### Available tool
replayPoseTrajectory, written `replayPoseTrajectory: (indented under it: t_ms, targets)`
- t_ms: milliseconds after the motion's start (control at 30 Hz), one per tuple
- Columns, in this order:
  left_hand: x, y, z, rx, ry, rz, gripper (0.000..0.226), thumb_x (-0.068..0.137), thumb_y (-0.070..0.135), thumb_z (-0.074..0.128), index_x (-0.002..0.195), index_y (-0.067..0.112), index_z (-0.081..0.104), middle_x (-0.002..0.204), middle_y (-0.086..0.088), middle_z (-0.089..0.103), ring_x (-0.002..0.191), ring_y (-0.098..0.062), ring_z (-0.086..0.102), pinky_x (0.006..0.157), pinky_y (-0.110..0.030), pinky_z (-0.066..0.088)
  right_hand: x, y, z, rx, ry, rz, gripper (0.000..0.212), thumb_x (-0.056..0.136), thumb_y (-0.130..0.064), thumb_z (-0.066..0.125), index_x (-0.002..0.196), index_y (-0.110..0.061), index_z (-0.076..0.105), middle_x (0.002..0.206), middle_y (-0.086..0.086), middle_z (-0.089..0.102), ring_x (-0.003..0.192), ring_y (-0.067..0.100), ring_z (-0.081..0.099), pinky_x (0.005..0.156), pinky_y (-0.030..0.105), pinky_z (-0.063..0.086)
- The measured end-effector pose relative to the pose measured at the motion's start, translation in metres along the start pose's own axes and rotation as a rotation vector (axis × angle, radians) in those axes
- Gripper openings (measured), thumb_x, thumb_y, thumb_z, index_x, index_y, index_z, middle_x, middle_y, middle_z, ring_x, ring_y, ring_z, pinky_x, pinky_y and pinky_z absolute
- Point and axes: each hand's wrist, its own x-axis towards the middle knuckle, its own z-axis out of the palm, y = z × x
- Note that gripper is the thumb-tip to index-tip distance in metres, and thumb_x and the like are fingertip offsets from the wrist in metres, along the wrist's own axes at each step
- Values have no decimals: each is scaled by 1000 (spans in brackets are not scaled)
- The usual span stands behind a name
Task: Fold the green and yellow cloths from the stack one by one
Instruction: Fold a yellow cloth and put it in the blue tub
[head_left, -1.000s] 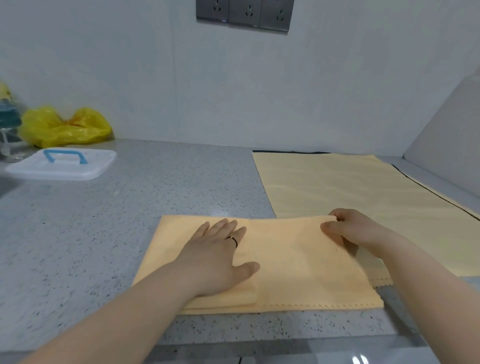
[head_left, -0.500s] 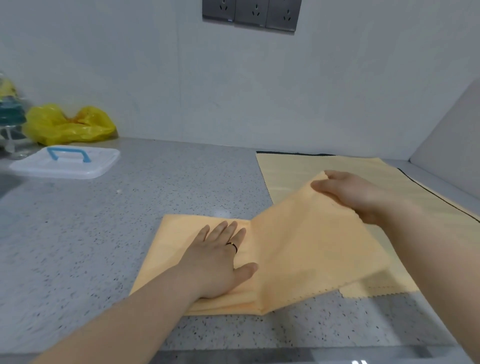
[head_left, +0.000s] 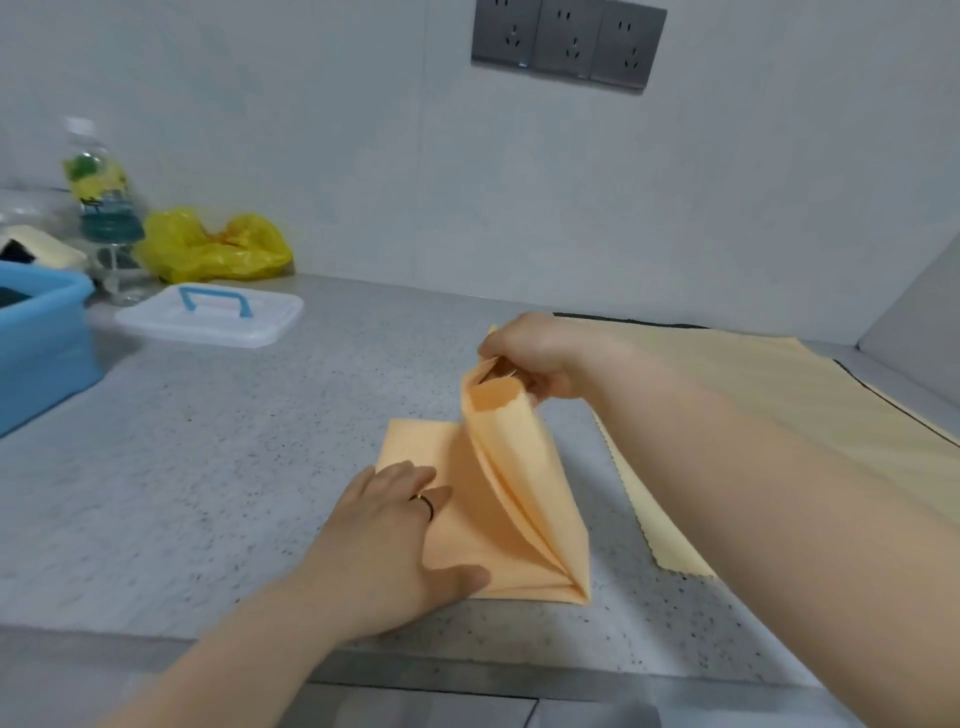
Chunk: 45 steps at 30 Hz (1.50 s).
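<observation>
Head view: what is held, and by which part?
Right grip pinches the yellow-orange folded cloth by its raised far edge; left grip only presses flat on its left half.

No text, brand, number or sign can be read here. The yellow-and-green label on the clear plastic bottle (head_left: 96, 176), standing at the far left of the surface (head_left: 218, 457), is too blurred for any lettering to be made out. The row of dark grey wall sockets (head_left: 569, 44) carries only a tiny pale mark on its lower edge, too small to read.
</observation>
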Motion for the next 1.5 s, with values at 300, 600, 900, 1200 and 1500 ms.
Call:
replayPoseTrajectory:
  t_ms: [300, 600, 900, 1200, 1500]
  targets:
    - [-26, -22, 1, -539, 127, -169, 115, 52, 66, 66, 145, 33, 7, 143, 12, 32, 128, -11, 33, 106, -29, 32, 11, 7, 67, -155, -87, 58, 32, 97, -15, 29, 73, -3, 47, 31, -3, 52, 21, 7, 40, 31, 13, 25]
    - [-26, -26, -5, -639, 102, -145, 104, 60, 74, 43, 145, 33, 0, 148, 21, 16, 117, 8, 21, 97, -14, 21, -6, 60, 52, -232, 301, -205, 20, 96, -20, 39, 96, -15, 58, 104, 3, 63, 96, 21, 55, 78, 26, 38]
    - [-22, -7, -19, -704, 137, -193, 64, 94, 21, 44, 145, 31, 8, 151, 13, 18, 132, 1, 21, 106, -18, 15, -14, 110, 65, -712, 154, -148, 53, 99, -37, 22, 147, -18, 10, 157, 2, -1, 144, 16, -4, 115, 31, -4]
    - [67, 37, -32, -61, 8, -89, 47, 91, 10, 40, 137, 10, 37, 143, -2, 36, 132, -19, 33, 105, -26, 28, -10, 113, 69, -759, 150, -175, 53, 99, -36, 17, 148, -17, 7, 157, 3, 0, 144, 15, -4, 115, 32, -6]
    - [71, -13, 5, 49, -92, -30, 54, 100, 36, 17, 148, 15, 3, 156, 2, -1, 143, -10, -2, 114, -25, -3, -9, 115, 67, -757, 107, -175, 55, 99, -37, 17, 148, -14, 3, 157, 2, -5, 144, 14, -8, 114, 32, -9]
